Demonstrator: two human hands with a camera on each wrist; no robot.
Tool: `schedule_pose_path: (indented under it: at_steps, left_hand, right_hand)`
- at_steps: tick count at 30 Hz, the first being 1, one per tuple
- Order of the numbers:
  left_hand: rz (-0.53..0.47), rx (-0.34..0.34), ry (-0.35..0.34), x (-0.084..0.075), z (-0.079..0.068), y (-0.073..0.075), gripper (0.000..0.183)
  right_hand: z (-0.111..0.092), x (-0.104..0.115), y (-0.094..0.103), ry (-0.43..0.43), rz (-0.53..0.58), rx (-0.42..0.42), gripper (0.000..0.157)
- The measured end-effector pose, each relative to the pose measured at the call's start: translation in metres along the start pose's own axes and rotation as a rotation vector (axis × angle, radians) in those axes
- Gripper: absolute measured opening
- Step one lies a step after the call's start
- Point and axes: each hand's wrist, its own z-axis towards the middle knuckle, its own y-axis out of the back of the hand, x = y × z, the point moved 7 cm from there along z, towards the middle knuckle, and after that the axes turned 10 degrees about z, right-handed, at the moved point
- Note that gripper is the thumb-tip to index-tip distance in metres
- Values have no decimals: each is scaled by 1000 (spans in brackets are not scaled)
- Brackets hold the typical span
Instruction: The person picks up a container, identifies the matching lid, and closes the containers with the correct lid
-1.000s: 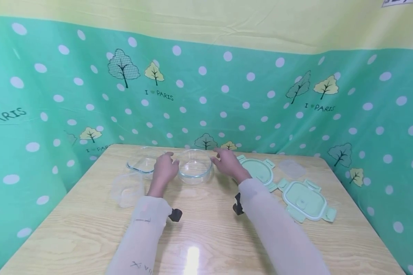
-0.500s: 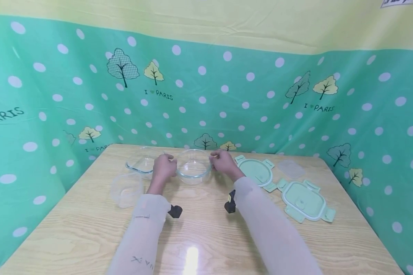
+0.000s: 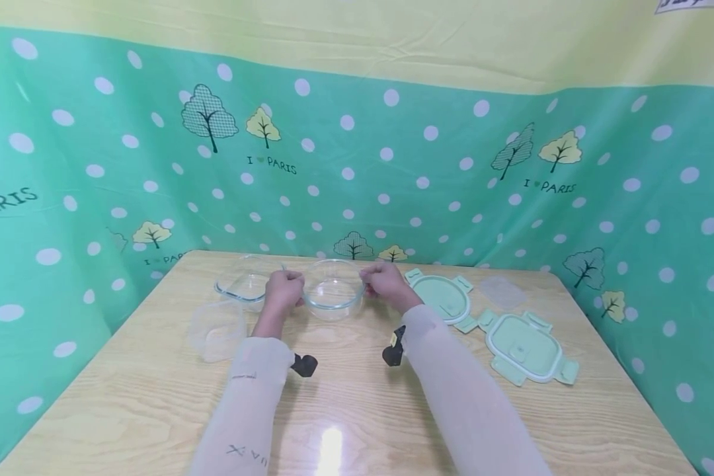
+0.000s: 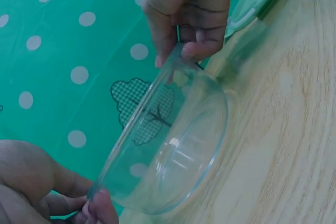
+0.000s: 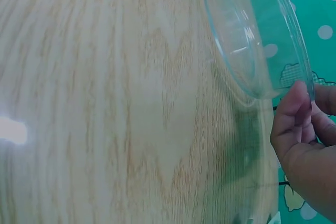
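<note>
A round clear glass bowl [image 3: 333, 294] is held between both hands near the back of the table. On its left side my left hand [image 3: 283, 291] pinches the rim between thumb and fingers, as the left wrist view shows up close on the glass bowl [image 4: 168, 145]. Opposite it, my right hand [image 3: 385, 283] pinches the right side of the rim, with the thumb on the outer wall in the right wrist view. The bowl's base is close over the wooden table [image 5: 131, 103].
Left of the bowl stand a rectangular glass container [image 3: 240, 291] and a clear plastic container [image 3: 217, 330]. To the right lie a round green lid [image 3: 443, 297], a rectangular green lid [image 3: 525, 347] and a translucent flat piece [image 3: 502, 292]. A polka-dot curtain [image 3: 357, 165] hangs behind the table.
Both hands have closed in from beside the bowl and now pinch its rim. The right hand moved slightly left. The lids and other containers have stayed put.
</note>
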Motion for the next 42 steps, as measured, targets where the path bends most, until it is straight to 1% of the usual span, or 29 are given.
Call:
schedule_pose_path:
  at_steps: [4,7,10,13,15,17,18,23,24,25,27,30,31,32,34,35,39,42]
  left_hand:
    - [15,-5,-10,-2,0,-1,47]
    - [6,-10,3,-2,-1,0,47]
    - [-15,-3,22,0,-1,-1,47]
    - [-37,-2,23,0,0,-1,45]
    - [-47,-9,31,0,1,-1,36]
    - [-62,-18,37,-1,2,-1,21]
    - [-75,-19,43,-2,2,-1,18]
    - [-155,14,47,-8,0,-1,23]
    - [-161,21,47,-9,0,-1,24]
    - [-164,29,44,-10,-1,-1,23]
    - [-158,34,33,-12,-2,-1,27]
    - [-137,29,21,-14,-3,-2,30]
    - [-131,27,16,-16,-3,-2,30]
    - [-120,25,14,-17,-3,-2,31]
    - [-103,27,16,-18,-3,-3,28]
    - [-98,29,16,-19,-3,-4,28]
    - [-92,45,5,-23,-4,-6,28]
    - [-102,52,-4,-25,-5,-7,31]
  right_hand:
    - [-1,-1,0,-47,103,-4,28]
    - [-1,-1,-2,-72,137,2,30]
    - [-2,0,-3,-86,127,11,31]
    - [-3,2,-4,-90,99,18,32]
    - [-4,3,-4,-91,85,20,31]
    - [-4,4,-3,-93,86,16,30]
    - [-5,5,-2,-92,88,12,29]
    - [-6,9,1,-72,85,19,23]
    - [-6,10,1,-68,81,27,19]
    - [-6,11,2,-70,81,36,20]
    - [-6,13,3,-68,73,53,13]
    - [-9,17,6,-68,64,70,16]
    - [-10,18,7,-68,65,77,21]
    - [-10,18,8,-66,65,81,21]
    - [-11,19,10,-69,70,90,29]
    - [-11,19,11,-70,74,94,31]
    - [-12,20,16,-61,63,122,31]
    - [-14,22,19,-46,45,146,26]
